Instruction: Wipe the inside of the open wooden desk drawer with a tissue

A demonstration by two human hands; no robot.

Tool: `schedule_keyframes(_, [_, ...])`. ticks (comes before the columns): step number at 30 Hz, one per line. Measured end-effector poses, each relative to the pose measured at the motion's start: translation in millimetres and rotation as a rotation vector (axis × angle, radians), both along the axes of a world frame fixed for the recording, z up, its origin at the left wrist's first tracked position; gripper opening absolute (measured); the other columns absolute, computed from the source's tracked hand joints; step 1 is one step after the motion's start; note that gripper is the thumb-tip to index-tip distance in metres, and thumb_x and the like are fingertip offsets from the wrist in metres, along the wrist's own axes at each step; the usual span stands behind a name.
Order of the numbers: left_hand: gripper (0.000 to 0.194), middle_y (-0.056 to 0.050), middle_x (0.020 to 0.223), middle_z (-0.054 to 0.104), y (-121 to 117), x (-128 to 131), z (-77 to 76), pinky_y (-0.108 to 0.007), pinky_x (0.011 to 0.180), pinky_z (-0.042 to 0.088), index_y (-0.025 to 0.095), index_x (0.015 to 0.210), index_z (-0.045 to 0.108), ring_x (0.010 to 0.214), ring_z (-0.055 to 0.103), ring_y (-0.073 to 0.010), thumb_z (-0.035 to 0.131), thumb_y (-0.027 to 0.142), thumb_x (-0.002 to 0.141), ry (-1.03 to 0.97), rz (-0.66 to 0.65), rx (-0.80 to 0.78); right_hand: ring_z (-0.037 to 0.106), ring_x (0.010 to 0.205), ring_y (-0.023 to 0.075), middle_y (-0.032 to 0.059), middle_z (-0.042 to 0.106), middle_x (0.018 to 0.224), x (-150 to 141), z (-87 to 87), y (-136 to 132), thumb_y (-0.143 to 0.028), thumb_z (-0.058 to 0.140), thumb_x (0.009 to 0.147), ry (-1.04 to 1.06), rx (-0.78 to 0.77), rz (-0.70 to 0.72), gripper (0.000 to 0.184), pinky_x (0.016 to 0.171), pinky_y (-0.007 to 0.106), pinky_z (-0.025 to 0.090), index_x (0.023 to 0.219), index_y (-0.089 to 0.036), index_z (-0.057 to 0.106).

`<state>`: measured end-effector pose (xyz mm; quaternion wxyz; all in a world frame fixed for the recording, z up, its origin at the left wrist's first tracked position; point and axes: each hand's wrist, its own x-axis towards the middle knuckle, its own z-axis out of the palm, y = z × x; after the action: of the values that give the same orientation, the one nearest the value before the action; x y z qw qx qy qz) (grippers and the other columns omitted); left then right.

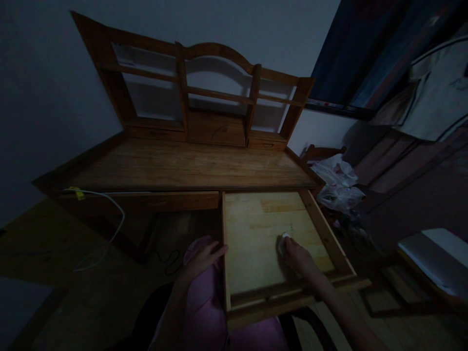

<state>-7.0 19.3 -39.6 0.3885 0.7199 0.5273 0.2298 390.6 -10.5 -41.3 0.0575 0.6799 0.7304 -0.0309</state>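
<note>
A wooden drawer is pulled out of the desk, with a pale bottom board showing. Inside it, my right hand is closed around a small white piece, seemingly tissue or cloth, pressed against the board right of the middle. Most of that white piece is hidden by my fingers. Outside the drawer's left wall, my left hand has its fingers stretched out, the fingertips at the side panel. Faint dark marks lie on the board just beyond the white piece.
The desk top carries a wooden shelf unit behind. A white cable hangs at the left over a nearly closed second drawer. White plastic bags are heaped at the right, near a stool. Clothes hang above.
</note>
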Motion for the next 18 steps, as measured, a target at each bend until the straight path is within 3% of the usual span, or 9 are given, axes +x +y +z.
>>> schedule_keyframes(4, [0.058, -0.005, 0.096, 0.071, 2, 1, -1.4, -0.028, 0.095, 0.047, 0.021, 0.095, 0.072, 0.099, 0.065, -0.0205, 0.044, 0.071, 0.094, -0.029, -0.031, -0.046, 0.066, 0.114, 0.0320, 0.0287, 0.060, 0.132, 59, -4.9, 0, -0.012, 0.028, 0.101, -0.063, -0.004, -0.139, 0.048, 0.092, 0.038, 0.048, 0.144, 0.002, 0.046])
schedule_keyframes(8, [0.053, -0.004, 0.098, 0.072, 3, 1, -1.3, -0.027, 0.096, 0.047, 0.022, 0.091, 0.070, 0.101, 0.065, -0.0203, 0.046, 0.069, 0.095, -0.059, -0.050, -0.056, 0.063, 0.120, 0.0311, 0.0282, 0.060, 0.133, 95, 0.3, 1, -0.004, 0.043, 0.089, -0.011, -0.116, -0.148, 0.051, 0.100, 0.037, 0.045, 0.138, 0.000, 0.056])
schedule_keyframes(12, [0.052, -0.005, 0.101, 0.071, 3, 1, -2.1, -0.028, 0.094, 0.047, 0.022, 0.091, 0.070, 0.099, 0.065, -0.0207, 0.046, 0.069, 0.096, -0.049, -0.042, -0.019, 0.066, 0.111, 0.0309, 0.0242, 0.068, 0.119, 89, 9.1, 6, -0.009, 0.051, 0.086, 0.046, -0.154, -0.120, 0.038, 0.094, 0.036, 0.047, 0.119, -0.001, 0.067])
schedule_keyframes(18, [0.054, -0.006, 0.102, 0.072, 4, 1, -3.5, -0.029, 0.093, 0.048, 0.022, 0.098, 0.074, 0.101, 0.065, -0.0216, 0.049, 0.070, 0.093, -0.055, -0.004, -0.053, 0.067, 0.103, 0.0241, 0.0141, 0.072, 0.114, 43, 23.7, 20, -0.010, 0.055, 0.078, 0.185, -0.210, -0.015, 0.038, 0.088, 0.029, 0.047, 0.112, -0.011, 0.071])
